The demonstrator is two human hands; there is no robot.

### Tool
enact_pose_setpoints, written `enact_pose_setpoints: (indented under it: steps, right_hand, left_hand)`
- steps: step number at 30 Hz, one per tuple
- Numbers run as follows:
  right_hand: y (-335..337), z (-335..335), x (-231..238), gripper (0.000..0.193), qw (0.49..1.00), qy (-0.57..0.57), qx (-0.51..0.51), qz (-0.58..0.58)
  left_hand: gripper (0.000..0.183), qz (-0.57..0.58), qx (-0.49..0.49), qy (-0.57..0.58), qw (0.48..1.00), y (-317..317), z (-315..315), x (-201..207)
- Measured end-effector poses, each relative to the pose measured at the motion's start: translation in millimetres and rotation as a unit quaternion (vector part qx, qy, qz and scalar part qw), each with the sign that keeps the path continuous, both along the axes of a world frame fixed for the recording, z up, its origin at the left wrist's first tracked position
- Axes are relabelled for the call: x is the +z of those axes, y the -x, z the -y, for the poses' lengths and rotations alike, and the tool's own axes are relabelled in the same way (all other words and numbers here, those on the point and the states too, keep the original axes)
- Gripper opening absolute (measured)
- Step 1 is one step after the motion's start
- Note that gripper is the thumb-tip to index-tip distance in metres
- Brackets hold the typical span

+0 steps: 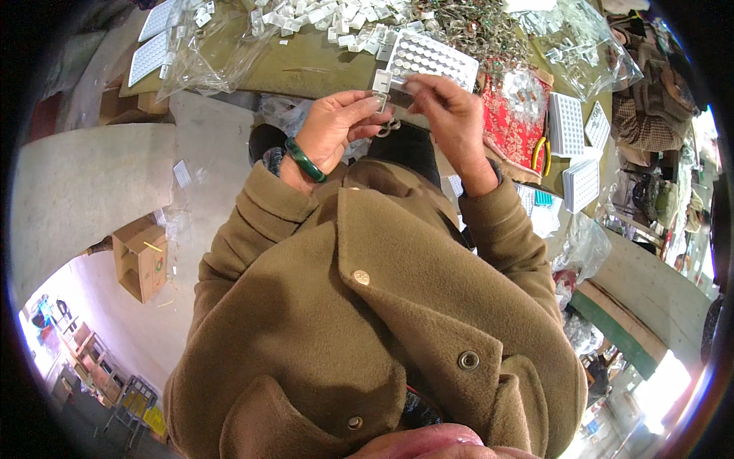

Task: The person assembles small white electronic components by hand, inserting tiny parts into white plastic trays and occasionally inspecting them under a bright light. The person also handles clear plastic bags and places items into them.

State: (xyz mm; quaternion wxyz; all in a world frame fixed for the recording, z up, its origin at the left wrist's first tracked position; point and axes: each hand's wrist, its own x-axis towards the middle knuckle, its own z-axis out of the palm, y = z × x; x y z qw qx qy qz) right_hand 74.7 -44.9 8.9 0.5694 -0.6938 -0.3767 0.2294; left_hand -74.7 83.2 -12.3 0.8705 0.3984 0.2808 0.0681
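Note:
My left hand (329, 131), with a dark green bangle at its wrist, pinches a small white plastic piece (382, 79) between thumb and fingers. Just below that piece, at the fingertips, is a clear part too small to make out. Some dark, ring-shaped metal (389, 128) shows beneath the left fingers; its kind is unclear. My right hand (453, 115) is beside it, fingers closed together at the near edge of a white tray (468, 69). Whatever those fingers hold is hidden. Rows of small round white pieces fill the tray.
Beyond my hands, small white plastic pieces (336, 17) are heaped on the table, beside a tangled pile of small metal items (478, 30). Red patterned cloth (514, 126) and yellow-handled pliers (541, 155) lie at the right, near white cards (566, 122). Clear bags (210, 65) lie left.

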Motion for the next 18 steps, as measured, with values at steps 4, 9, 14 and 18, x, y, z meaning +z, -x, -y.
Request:
enact_pose_setpoints:
  steps: [4, 9, 14, 18]
  right_hand:
    - [-17, -11, -3, 0.010, 0.959, 0.061, -0.043, 0.273]
    - [-18, -17, -13, 0.007, 0.915, 0.103, -0.026, 0.390]
    - [-19, -15, -8, 0.010, 0.918, 0.083, -0.042, 0.386]
    - [-11, -15, -1, 0.010, 0.973, 0.011, -0.024, 0.228]
  left_hand:
    - [0.021, 0.001, 0.005, -0.021, 1.000, -3, -1, 2]
    - [0.021, -0.029, 0.011, -0.024, 0.999, -5, 0, 0]
    - [0.022, 0.000, 0.026, 0.004, 1.000, -6, 1, 1]
    - [0.024, 0.019, 0.020, 0.001, 1.000, -6, 2, 5]
